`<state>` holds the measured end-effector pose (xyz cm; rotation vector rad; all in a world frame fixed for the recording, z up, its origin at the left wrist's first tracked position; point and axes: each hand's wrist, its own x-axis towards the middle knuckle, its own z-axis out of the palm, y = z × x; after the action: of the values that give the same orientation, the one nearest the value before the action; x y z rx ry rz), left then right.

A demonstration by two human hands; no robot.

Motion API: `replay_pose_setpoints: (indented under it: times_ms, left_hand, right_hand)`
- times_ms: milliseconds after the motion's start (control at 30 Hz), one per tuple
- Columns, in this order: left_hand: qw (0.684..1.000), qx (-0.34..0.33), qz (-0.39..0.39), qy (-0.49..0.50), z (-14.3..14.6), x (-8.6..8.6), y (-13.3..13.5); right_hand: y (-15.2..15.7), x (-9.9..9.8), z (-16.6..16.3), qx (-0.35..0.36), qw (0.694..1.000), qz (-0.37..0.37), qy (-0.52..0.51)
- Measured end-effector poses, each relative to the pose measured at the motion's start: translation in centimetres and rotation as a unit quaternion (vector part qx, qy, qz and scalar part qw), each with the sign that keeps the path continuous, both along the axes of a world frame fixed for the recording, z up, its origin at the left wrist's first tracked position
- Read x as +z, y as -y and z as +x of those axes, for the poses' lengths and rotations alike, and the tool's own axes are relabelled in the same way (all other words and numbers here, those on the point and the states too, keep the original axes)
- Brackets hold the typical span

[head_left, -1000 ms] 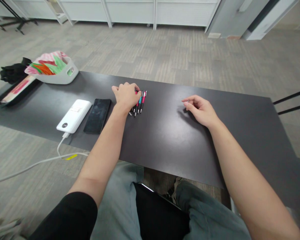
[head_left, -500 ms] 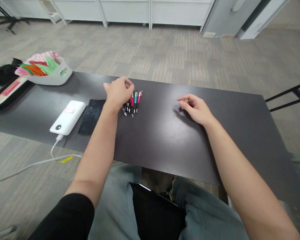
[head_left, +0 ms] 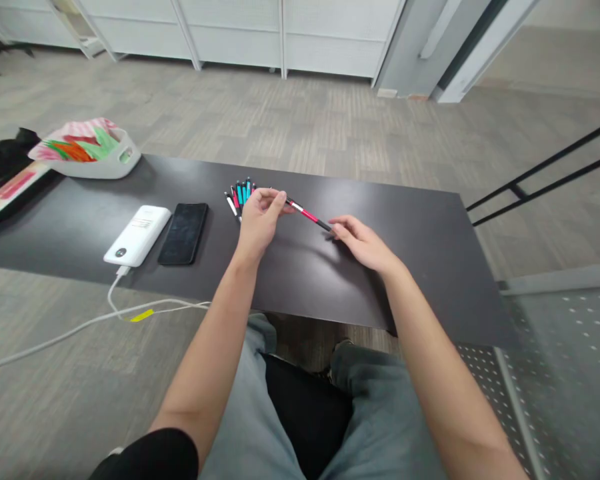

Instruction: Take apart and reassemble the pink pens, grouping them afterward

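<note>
A red pen [head_left: 310,216] with a white band and a black grip is held slantwise above the table between my two hands. My left hand [head_left: 261,217] pinches its upper left end with thumb and fingers. At the lower right end, the fingertips of my right hand [head_left: 363,241] close on the black grip. Just behind and left of my left hand lies a bunch of several pens [head_left: 240,192], with red, teal and white barrels. My left hand covers part of the bunch.
On the dark table [head_left: 300,280], a black phone [head_left: 183,233] lies beside a white power bank [head_left: 138,235] with a cable [head_left: 80,332]. A white basket [head_left: 105,168] holding colourful items stands at the far left. Black metal bars [head_left: 545,163] rise past the right end.
My left hand has lifted a red pen from the bunch and carried it to the right. My right hand has come in to meet the pen's other end. The view has shifted slightly.
</note>
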<state>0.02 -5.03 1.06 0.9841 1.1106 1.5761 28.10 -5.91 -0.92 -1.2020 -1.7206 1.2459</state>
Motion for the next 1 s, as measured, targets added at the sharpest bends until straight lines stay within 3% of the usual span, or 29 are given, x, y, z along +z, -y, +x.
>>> replay_pose_setpoints:
  times_ms: [100,200,300,400,467,533,600,667,800,1000]
  left_hand:
    - [1.000,-0.008,-0.022,0.011,1.5,-1.2,1.8]
    - [0.999,-0.046,-0.026,-0.001,2.3,-1.8,2.6]
    - [0.996,-0.086,-0.022,-0.028,2.8,-1.9,2.7]
    - [0.986,-0.086,0.024,-0.138,2.9,-1.6,2.9]
    - [0.950,-0.070,0.113,-0.283,2.9,-1.4,3.2]
    - [0.888,-0.122,0.184,-0.402,2.8,-1.3,3.5]
    - [0.848,-0.186,0.187,-0.460,2.7,-1.4,3.8]
    - [0.832,-0.218,0.164,-0.484,2.9,-1.5,3.9]
    - [0.834,-0.208,0.148,-0.489,3.2,-1.6,4.3]
    - [0.863,-0.217,0.119,-0.441,3.1,-1.5,4.0]
  right_hand:
    - [3.4,-0.1,-0.5,-0.013,0.999,-0.022,-0.042]
    - [5.6,-0.1,-0.6,-0.103,0.992,-0.016,-0.076]
    - [6.4,0.1,-0.1,-0.148,0.986,-0.023,-0.074]
    - [6.4,0.1,0.7,-0.151,0.987,-0.025,-0.043]
    - [6.2,0.0,1.1,-0.152,0.988,-0.018,-0.019]
    - [5.9,-0.3,1.4,-0.155,0.988,-0.010,0.001]
    - [5.6,-0.6,1.6,-0.153,0.988,-0.006,0.015]
    - [5.4,-0.7,1.5,-0.151,0.988,-0.005,0.023]
    - [5.2,-0.5,1.1,-0.150,0.988,0.005,0.021]
    - [5.3,-0.3,0.3,-0.154,0.983,0.072,0.068]
